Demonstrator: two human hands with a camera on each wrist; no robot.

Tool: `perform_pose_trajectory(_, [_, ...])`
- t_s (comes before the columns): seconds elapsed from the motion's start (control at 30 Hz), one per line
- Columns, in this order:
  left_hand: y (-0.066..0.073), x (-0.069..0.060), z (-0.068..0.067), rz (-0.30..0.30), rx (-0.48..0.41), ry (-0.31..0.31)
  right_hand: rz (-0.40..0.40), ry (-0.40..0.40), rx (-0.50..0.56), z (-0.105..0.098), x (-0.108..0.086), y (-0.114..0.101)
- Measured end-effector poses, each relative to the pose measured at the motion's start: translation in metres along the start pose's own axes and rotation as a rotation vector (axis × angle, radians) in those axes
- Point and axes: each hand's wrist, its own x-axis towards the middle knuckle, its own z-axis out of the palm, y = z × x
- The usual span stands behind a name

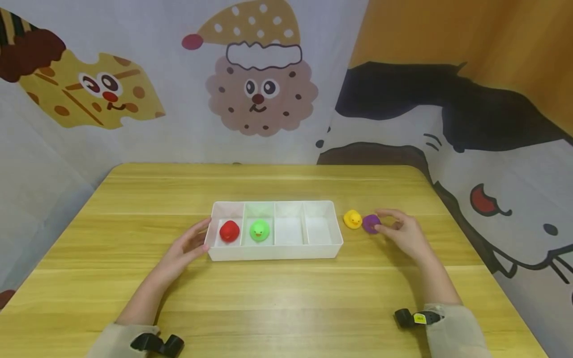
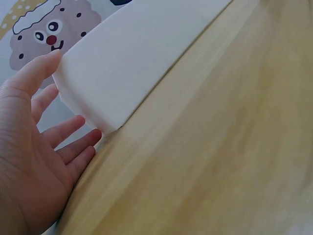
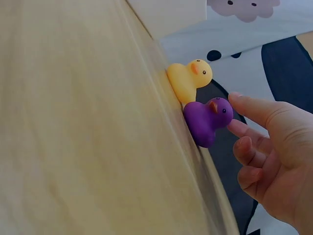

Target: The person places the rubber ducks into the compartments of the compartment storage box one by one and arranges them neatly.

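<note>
A white tray with compartments (image 1: 276, 252) lies on the table. My left hand (image 1: 184, 248) is at its left end, thumb near the front corner and fingers along the end wall, fingertips touching it. In the tray's leftmost compartment sits a red toy (image 1: 230, 231), its face not visible. Beside it, the second compartment holds a green rubber duck (image 1: 259, 230). Right of the tray stand a yellow rubber duck (image 3: 183, 81) and, close against it, a purple rubber duck (image 3: 203, 120). My right hand (image 3: 276, 154) has thumb and index finger parted at the purple duck's head.
The wooden table (image 1: 268, 308) has its far edge along a curtain (image 1: 179, 139) printed with cartoon figures. Two compartments at the tray's right hold nothing. A black strap with a camera (image 1: 416, 318) is on the right sleeve; another one (image 1: 156, 344) is on the left.
</note>
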Motion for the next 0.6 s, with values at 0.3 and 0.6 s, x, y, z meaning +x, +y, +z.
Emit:
perform_pose_trajectory(0.3, [0.0,0.0,0.0,-0.015,0.005,0.009,0.052,-0.038,0.059,0.003,0.002,0.01])
perform_pose_trajectory(0.6, [0.002,0.001,0.001,-0.007,-0.038,0.007,0.102,-0.036,0.076,0.007,0.001,0.014])
